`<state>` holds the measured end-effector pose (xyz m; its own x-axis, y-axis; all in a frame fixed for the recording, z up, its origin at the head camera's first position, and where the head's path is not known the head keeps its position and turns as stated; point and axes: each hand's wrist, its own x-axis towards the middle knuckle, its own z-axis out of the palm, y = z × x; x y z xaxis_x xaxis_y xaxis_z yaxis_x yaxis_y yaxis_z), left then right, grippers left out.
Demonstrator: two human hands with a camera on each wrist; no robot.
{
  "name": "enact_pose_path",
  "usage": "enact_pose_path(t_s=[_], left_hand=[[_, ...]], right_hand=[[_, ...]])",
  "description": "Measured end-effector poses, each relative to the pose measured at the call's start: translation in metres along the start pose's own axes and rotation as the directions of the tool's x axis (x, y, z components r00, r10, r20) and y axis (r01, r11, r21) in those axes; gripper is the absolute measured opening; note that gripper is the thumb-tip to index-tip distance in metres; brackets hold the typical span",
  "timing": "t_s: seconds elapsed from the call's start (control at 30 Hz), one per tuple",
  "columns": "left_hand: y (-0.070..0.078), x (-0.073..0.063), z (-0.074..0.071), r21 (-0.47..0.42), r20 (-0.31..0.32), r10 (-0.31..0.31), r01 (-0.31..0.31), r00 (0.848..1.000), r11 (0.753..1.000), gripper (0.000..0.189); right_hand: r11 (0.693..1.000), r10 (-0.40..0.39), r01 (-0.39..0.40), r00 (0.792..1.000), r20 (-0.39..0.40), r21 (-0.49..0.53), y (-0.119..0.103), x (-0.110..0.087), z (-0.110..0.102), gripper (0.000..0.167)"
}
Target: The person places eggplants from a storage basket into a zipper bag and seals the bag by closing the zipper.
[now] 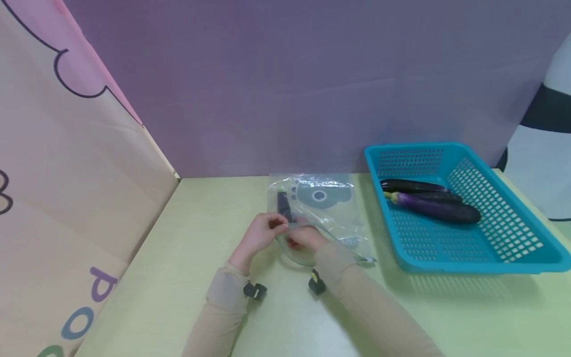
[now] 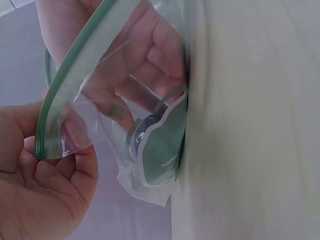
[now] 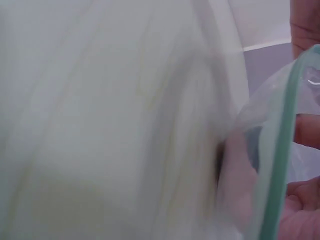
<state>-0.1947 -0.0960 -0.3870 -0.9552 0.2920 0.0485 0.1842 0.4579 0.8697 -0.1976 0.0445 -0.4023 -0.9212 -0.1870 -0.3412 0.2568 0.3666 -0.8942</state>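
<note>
Inside clear bag point(image 1: 341, 223): eggplant point(image 1: 283, 205), just beyond left hand point(image 1: 263, 232) pinching rim point(image 2: 70, 60) and right hand point(image 1: 309, 237) inside, its hold unclear.

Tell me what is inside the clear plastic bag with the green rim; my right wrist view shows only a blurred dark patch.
Observer: The head view shows a slim, dark purple eggplant inside the bag, left of its grey-green printed figure.
Operator: Are there more eggplants nearby?
Observer: Yes. In the head view, three long, glossy purple eggplants lie in a bright blue plastic basket with perforated sides, right of the bag.
</note>
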Motion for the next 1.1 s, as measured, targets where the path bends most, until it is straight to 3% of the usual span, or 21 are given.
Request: enact_pose_path(t_s=[0.2,0.43,0.53,0.8,1.1], left_hand=[[-0.001,0.001,-0.001,-0.001,-0.002,0.002,-0.002,1.000,1.000,0.008],[-0.001,0.002,-0.001,-0.005,0.000,0.001,-0.001,1.000,1.000,0.010],[-0.002,0.002,0.000,-0.004,0.002,-0.011,0.011,1.000,1.000,0.010],[-0.001,0.001,-0.001,0.010,-0.004,-0.019,0.019,1.000,1.000,0.011],[-0.002,0.001,0.001,0.013,-0.006,-0.021,0.021,1.000,1.000,0.011]], right_hand=[[0.976,-0.036,0.046,0.998,0.049,-0.213,0.000,-0.006,-0.008,0.036],[0.888,-0.066,0.117,0.989,0.129,-0.445,-0.002,-0.015,-0.022,0.031],[0.871,-0.103,0.176,0.978,0.179,-0.459,-0.002,-0.022,-0.027,0.030],[0.876,-0.207,0.311,0.932,0.296,-0.368,0.004,-0.039,-0.038,0.031],[0.861,-0.199,0.299,0.942,0.269,-0.412,0.014,-0.048,-0.045,0.034]])
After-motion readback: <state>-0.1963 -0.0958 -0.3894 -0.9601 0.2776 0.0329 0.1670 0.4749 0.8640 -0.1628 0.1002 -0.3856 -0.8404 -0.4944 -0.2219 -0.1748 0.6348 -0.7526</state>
